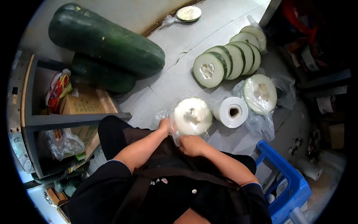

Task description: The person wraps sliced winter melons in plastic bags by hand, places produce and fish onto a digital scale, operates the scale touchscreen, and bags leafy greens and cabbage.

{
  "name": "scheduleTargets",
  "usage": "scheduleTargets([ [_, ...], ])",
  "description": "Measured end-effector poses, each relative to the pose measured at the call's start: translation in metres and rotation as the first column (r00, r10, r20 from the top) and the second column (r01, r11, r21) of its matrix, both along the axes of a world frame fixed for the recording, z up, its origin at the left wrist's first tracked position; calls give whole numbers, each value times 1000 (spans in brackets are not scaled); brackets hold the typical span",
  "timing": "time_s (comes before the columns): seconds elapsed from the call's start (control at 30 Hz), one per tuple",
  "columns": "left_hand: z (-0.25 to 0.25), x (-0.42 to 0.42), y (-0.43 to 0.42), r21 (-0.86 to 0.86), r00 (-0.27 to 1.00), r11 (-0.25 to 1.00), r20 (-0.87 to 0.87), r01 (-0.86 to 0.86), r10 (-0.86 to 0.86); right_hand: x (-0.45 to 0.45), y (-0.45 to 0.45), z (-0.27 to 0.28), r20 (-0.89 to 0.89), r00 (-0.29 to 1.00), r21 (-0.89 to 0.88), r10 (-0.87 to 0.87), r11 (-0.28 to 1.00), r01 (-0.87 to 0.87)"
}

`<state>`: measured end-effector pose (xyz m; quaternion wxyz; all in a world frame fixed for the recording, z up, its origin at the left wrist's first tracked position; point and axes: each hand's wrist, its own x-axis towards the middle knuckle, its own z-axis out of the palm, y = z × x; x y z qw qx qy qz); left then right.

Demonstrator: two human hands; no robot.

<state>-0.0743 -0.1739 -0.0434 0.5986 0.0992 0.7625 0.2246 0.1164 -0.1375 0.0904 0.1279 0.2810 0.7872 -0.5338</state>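
Note:
A thick round slice of winter melon (191, 121) lies in front of me inside a clear plastic bag (174, 139). My left hand (164, 125) is closed on the bag at the slice's left edge, its fingertips partly hidden. Curled into a fist, my right hand (191, 145) grips the plastic at the slice's near edge. Just right of the slice stands a white roll of plastic bags (223, 113). Beyond the roll, another melon slice (265, 91) sits in clear plastic.
Several cut slices (209, 70) lean in a row farther back. Two whole dark-green winter melons (108, 35) lie at the left. One small wrapped piece (189, 14) is by the wall. A grey shelf (74, 120) stands left, a blue plastic stool (287, 175) right.

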Motion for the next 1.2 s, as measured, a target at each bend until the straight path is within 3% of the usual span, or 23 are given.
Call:
scheduleTargets([
  [0.03,19,5,12,-142,978,975,-96,169,-183,5,8,14,-63,992,91,-111,989,117],
  [0.07,31,7,20,-147,846,887,-267,437,-461,12,18,36,-134,968,168,-213,958,234],
  [0.13,60,11,34,-290,306,512,-536,808,-786,39,54,75,-245,799,386,-549,701,600],
  [0.17,100,21,55,-282,275,531,-614,799,-740,58,73,75,-298,757,554,-582,541,633],
  [0.2,123,27,73,-167,323,576,-689,800,-649,78,86,73,-360,719,688,-595,352,635],
  [0.23,137,30,88,-48,371,607,-752,793,-545,95,89,68,-163,712,723,-683,409,557],
  [0.27,142,32,103,144,436,526,-756,838,-487,105,92,59,36,669,739,-742,471,482],
  [0.3,145,37,116,329,505,418,-745,847,-436,108,96,50,-8,668,679,-744,487,550],
  [0.37,147,65,143,359,397,173,-793,917,-462,113,102,29,-86,654,540,-752,516,665],
  [0.43,143,98,165,641,514,14,-601,767,-612,119,111,14,-173,676,343,-716,600,723],
  [0.5,130,124,176,772,532,148,-271,618,-802,122,114,13,-284,642,144,-713,630,763],
  [0.53,126,130,180,807,505,235,-90,542,-858,121,112,16,-348,637,303,-688,561,771],
  [0.6,134,126,186,572,318,68,-350,817,-881,118,105,21,-457,644,569,-613,355,742],
  [0.63,141,123,186,413,191,-11,-446,911,-874,122,105,16,-459,646,528,-610,397,751],
  [0.73,130,109,170,246,76,-174,-756,954,-650,127,104,10,-446,649,500,-617,429,752],
  [0.77,125,103,167,143,9,-207,-842,968,-539,125,103,11,-387,620,526,-683,388,757],
  [0.87,102,70,167,-4,-70,-199,-944,980,-321,125,100,17,-231,524,582,-820,315,750],
  [0.93,92,47,169,-107,-155,-158,-929,982,-336,123,101,18,-164,500,566,-851,334,754],
  [1.07,78,22,165,-262,-270,-78,-866,962,-420,115,101,5,-274,546,504,-791,365,782],
  [1.17,62,-19,163,-213,-261,-213,-938,954,-230,109,100,-3,-318,471,389,-823,340,856],
  [1.2,53,-32,162,-247,-290,-179,-914,952,-284,108,100,-3,-321,456,357,-830,340,870],
])
